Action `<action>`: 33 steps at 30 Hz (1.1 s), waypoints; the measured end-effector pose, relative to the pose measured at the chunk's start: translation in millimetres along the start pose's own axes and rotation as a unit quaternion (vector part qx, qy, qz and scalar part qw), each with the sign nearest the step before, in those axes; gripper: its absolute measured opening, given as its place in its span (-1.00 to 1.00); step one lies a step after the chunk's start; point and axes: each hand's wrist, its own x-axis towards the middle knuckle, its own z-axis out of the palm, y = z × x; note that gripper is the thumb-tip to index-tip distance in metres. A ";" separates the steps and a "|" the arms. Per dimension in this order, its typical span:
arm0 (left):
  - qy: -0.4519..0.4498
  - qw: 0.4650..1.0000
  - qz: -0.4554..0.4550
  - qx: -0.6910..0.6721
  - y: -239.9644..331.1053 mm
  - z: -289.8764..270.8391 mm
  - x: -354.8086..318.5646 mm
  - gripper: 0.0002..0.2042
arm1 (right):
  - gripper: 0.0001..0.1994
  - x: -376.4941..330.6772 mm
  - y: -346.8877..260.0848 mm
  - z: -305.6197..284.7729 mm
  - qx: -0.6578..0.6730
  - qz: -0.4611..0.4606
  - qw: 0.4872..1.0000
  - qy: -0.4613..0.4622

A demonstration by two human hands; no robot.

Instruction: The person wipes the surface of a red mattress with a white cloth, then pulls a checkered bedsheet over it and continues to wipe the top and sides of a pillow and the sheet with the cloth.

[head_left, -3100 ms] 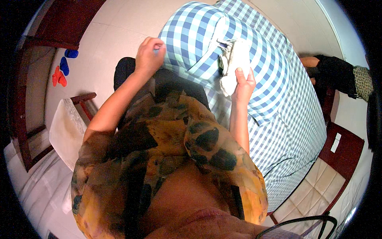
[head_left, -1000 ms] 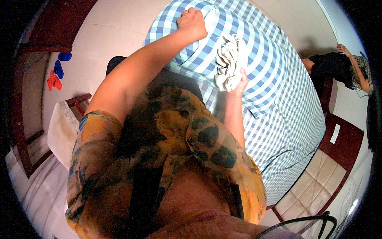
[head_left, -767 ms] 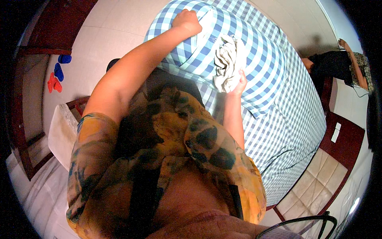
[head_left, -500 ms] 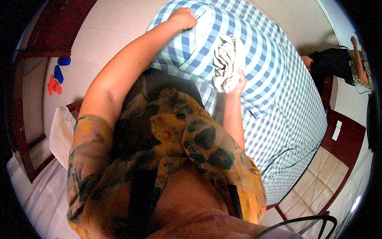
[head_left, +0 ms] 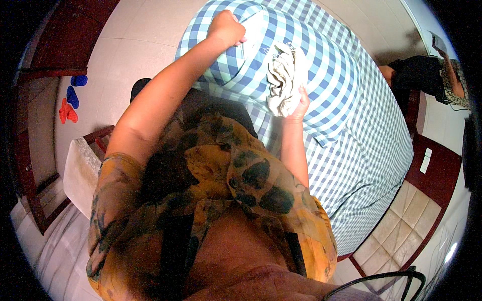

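Note:
A plump pillow in a blue-and-white checked pillowcase (head_left: 326, 90) lies across the far part of the bed. My left hand (head_left: 227, 27) is closed on the pillowcase near its left end, by a pale fold that looks like its opening. In my right hand (head_left: 300, 106) is a crumpled off-white cloth (head_left: 284, 78) with frayed threads at its far end. My thumb shows along its right side, and the other fingers are hidden beneath it. This cloth rests against or just above the pillow; I cannot tell which.
The bed's checked sheet (head_left: 371, 170) stretches right to a padded headboard (head_left: 401, 220). A person in dark clothes (head_left: 419, 78) is beyond the bed at far right. Blue slippers (head_left: 73, 97) and red slippers (head_left: 67, 111) lie on the left floor, near a pale-seated chair (head_left: 78, 168).
My left hand has shifted slightly down, and the pillow's left end bulges further left. My right hand and the cloth have barely moved. The person at far right now holds up a greyish flat thing.

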 end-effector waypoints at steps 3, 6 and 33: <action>0.008 0.992 0.047 0.120 -13.8 2.4 8.9 -0.70 | -0.52 -0.7 -0.6 1.1 0.003 0.007 1.000 0.003; 0.045 0.977 0.085 0.193 -18.6 7.8 9.7 -0.65 | -0.52 2.9 1.9 -11.1 -0.011 0.003 1.000 0.002; 0.150 0.968 -0.011 -0.201 -29.8 27.7 16.1 -0.76 | -0.57 -1.2 -2.2 8.5 -0.020 0.002 1.000 0.016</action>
